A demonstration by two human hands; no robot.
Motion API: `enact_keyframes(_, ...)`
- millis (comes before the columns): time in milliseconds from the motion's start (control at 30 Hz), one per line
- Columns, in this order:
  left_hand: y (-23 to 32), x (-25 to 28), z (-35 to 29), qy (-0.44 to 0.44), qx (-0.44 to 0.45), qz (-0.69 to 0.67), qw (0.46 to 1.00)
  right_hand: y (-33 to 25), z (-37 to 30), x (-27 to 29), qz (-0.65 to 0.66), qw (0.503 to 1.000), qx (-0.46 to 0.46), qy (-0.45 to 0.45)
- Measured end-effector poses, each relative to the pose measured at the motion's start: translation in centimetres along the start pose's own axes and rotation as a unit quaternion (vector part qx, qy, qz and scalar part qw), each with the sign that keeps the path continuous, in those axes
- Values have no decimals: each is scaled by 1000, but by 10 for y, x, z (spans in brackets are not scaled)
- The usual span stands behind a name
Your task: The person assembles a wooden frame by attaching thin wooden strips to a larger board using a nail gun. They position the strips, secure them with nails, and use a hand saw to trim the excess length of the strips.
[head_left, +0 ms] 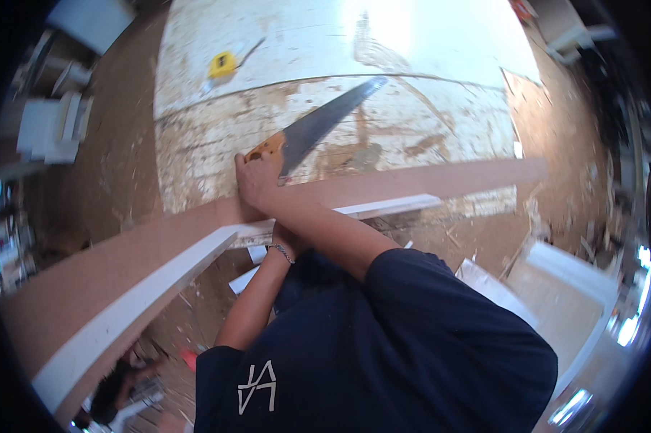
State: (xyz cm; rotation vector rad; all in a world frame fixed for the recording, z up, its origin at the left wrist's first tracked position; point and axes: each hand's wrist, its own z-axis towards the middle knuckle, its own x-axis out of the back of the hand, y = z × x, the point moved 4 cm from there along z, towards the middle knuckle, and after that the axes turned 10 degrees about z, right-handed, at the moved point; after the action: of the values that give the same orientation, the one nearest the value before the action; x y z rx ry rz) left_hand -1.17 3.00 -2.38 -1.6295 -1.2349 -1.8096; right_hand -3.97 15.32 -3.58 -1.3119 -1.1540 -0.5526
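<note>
My right hand [257, 180] grips the wooden handle of a handsaw [322, 130], whose grey blade lies over the worktable and points to the far right. Below it, a long brown board [383, 185] runs from the lower left across the near part of the table. A narrow white strip of wood [138, 307] lies along its near edge. My right forearm crosses over my left arm. Of my left hand [283, 237], only the part near the bracelet shows, close to the white strip; its fingers are hidden under the right forearm.
A yellow tape measure [223, 65] lies on the far left of the worn white worktable [282, 36]. White wooden pieces stand at the left [51, 130] and a pale panel [556, 289] at the right. Wood scraps litter the brown floor. Another person [112, 390] is partly visible at lower left.
</note>
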Motion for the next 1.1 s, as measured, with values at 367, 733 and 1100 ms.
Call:
enact_keyframes(367,82,13,56,31,-202,-114,972,57,-164,318,188,929,41,316)
enact_keyframes(733,141,-25,93,-140,-113,26,983,187,-482,384,425,637,-64,640)
enact_keyframes(1100,246,-71,186,-63,-159,25,985,323,-639,364,481,410,-127,765)
